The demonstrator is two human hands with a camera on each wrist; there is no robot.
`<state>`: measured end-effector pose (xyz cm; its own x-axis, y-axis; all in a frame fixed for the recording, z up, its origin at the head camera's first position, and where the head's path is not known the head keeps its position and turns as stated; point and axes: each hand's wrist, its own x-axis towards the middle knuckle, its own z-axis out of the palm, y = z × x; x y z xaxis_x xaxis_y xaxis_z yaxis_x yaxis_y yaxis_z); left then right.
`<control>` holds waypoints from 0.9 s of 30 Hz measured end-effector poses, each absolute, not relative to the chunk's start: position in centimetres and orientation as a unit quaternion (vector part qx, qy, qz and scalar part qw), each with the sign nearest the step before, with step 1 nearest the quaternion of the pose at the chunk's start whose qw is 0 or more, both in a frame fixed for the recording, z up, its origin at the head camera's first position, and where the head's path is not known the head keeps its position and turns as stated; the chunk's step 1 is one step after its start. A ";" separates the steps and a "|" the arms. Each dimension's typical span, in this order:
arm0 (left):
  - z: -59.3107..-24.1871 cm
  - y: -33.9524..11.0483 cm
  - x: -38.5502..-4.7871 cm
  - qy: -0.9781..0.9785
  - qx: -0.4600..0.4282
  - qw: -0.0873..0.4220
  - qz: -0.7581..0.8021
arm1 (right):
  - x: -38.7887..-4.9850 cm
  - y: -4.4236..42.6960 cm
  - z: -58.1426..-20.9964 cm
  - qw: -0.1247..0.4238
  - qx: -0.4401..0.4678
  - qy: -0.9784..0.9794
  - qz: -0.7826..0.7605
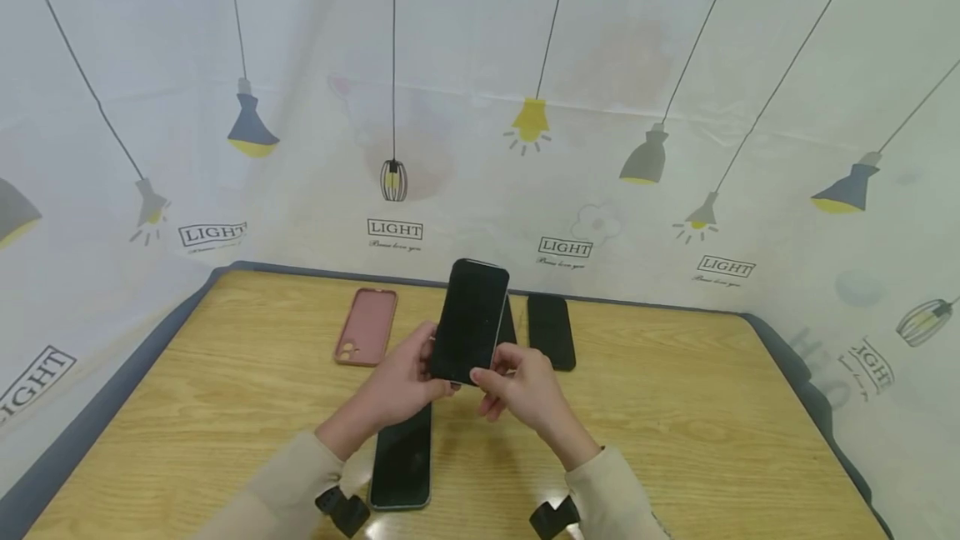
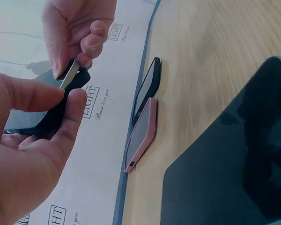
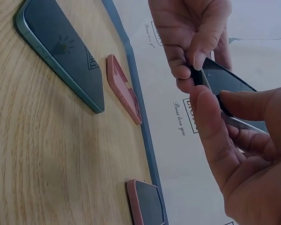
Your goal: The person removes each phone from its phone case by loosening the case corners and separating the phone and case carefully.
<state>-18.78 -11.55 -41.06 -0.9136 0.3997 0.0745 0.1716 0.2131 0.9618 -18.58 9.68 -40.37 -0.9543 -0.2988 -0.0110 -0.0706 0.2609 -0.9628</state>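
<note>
Both hands hold up a phone (image 1: 472,319) with a dark screen and silver edge, tilted above the table. My left hand (image 1: 397,382) grips its lower left side, with the thumb near the bottom edge. At the lower right corner my right hand (image 1: 525,386) pinches phone and cover between thumb and fingers. A black phone case (image 2: 83,78) shows around the phone's end in the left wrist view, where the silver edge stands partly out of it. How far the case covers the back is hidden by the fingers.
Below the left forearm lies a larger dark phone (image 1: 402,465). An empty pink phone case (image 1: 367,326) lies at the back left, a black phone (image 1: 551,332) at the back right. A pink-edged phone (image 3: 149,204) sits behind the held one. Printed cloth (image 1: 465,107) encloses the table.
</note>
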 end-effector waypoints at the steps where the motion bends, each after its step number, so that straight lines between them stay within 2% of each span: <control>1: -41.1 -11.4 -18.8 0.773 0.178 0.091 0.602 | -18.6 9.7 -40.4 0.095 -0.115 0.787 -0.598; 11: -41.6 -10.5 -18.8 0.760 0.119 0.066 0.635 | -18.7 9.5 -40.4 0.106 -0.141 0.793 -0.584; 17: -41.6 -10.0 -18.5 0.766 0.107 0.032 0.633 | -18.8 9.4 -40.5 0.126 -0.145 0.785 -0.589; 23: -42.2 -9.8 -18.6 0.771 0.115 -0.003 0.626 | -18.9 9.6 -40.4 0.169 -0.141 0.766 -0.605; 27: -42.1 -10.8 -18.6 0.776 0.156 0.005 0.611 | -18.9 9.9 -40.0 0.198 -0.146 0.750 -0.614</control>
<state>-18.57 -10.77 -42.11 -0.9515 0.2479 0.1822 0.2352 0.2044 0.9502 -18.90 9.87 -39.96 -0.8786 -0.4627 -0.1178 0.0241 0.2035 -0.9788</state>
